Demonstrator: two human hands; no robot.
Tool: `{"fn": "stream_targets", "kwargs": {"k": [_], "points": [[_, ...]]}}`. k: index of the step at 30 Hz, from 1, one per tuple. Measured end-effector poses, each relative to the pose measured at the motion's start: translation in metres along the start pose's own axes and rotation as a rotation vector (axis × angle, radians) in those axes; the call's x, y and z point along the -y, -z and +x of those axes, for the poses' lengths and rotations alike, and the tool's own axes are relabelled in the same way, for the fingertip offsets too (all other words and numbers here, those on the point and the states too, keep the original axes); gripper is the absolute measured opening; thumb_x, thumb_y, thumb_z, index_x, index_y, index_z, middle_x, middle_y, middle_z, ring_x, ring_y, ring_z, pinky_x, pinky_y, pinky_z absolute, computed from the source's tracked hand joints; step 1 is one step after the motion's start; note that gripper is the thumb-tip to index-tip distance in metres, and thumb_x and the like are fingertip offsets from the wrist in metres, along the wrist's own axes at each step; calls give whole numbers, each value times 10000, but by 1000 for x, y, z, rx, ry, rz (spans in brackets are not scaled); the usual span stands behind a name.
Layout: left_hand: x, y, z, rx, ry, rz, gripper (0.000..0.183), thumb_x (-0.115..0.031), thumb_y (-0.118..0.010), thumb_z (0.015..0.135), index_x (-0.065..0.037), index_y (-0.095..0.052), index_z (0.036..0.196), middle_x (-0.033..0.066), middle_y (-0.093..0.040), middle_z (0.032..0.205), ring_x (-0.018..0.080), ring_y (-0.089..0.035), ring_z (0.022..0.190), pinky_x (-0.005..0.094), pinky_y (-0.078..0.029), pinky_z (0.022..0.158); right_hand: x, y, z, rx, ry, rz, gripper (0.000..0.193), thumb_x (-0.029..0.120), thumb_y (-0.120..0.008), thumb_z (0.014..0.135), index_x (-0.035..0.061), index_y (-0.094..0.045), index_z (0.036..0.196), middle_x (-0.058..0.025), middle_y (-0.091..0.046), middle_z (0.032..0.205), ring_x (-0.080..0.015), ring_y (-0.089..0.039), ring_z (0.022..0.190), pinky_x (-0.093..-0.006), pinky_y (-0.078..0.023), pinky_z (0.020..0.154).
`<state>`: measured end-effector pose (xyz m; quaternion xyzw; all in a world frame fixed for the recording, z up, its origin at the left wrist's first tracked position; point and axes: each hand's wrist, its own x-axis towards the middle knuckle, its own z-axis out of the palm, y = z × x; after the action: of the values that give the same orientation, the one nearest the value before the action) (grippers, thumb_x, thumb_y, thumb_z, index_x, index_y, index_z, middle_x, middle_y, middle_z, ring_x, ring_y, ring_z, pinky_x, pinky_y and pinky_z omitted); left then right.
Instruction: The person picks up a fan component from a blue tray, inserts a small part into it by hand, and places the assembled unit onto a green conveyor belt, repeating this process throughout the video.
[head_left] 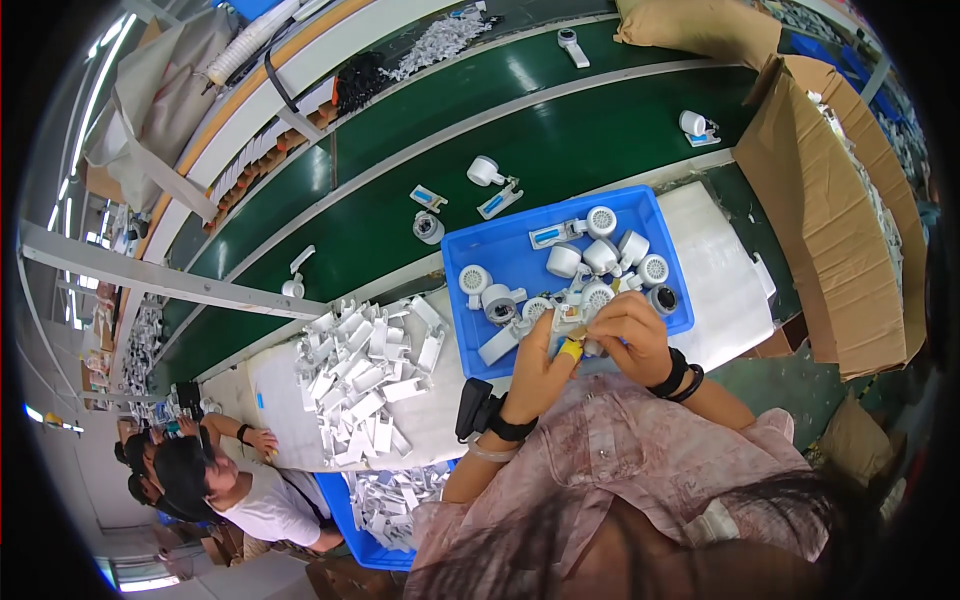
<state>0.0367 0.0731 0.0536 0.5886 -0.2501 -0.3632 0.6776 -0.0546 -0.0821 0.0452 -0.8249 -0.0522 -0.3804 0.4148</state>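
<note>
My left hand [540, 366] and my right hand [632, 338] meet over the near edge of a blue tray [652, 200]. Fingers of both are closed round a small piece between them, mostly hidden. Something yellow [571, 348] shows at my left fingertips; whether it is a tool or a wrapping I cannot tell. White fan units [601, 222] with round grille heads lie in the tray, some with handles attached. One handle in there stands open, showing a blue cell [548, 235]. A dark-centred unit [662, 298] rests beside my right hand.
Left of the tray is a heap of white plastic housings [365, 380], with a blue bin [385, 558] of more below. Beyond, fan units [484, 171] sit on a green conveyor [560, 130]. A cardboard box [815, 210] stands at right. Other people [240, 490] work at left.
</note>
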Motion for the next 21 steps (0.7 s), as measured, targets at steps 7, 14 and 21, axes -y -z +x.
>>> {"fn": "stream_targets", "kwargs": {"k": [7, 14, 21], "points": [[1, -3, -2, -4, -14, 113, 368, -14, -506, 804, 10, -497, 1170, 74, -602, 864, 117, -569, 686, 260, -474, 590, 1, 1, 0, -22, 31, -25, 238, -56, -728, 682, 63, -662, 877, -62, -609, 868, -241, -565, 787, -334, -448, 712], [1, -4, -4, -7, -11, 133, 372, -35, -513, 797, 23, -504, 1164, 146, -612, 982, 225, -590, 885, 325, -465, 808, 0, -2, -2, -64, 41, -57, 272, -28, -745, 655, 91, -677, 890, -40, -616, 869, -236, -556, 781, -333, -434, 695], [2, -7, -4, -20, 4, 155, 372, -38, -512, 802, 26, -498, 1168, 165, -613, 1002, 245, -596, 898, 331, -462, 817, -1, 2, 0, -46, 52, -53, 277, -36, -744, 648, 86, -678, 887, -39, -616, 862, -237, -552, 777, -331, -435, 695]]}}
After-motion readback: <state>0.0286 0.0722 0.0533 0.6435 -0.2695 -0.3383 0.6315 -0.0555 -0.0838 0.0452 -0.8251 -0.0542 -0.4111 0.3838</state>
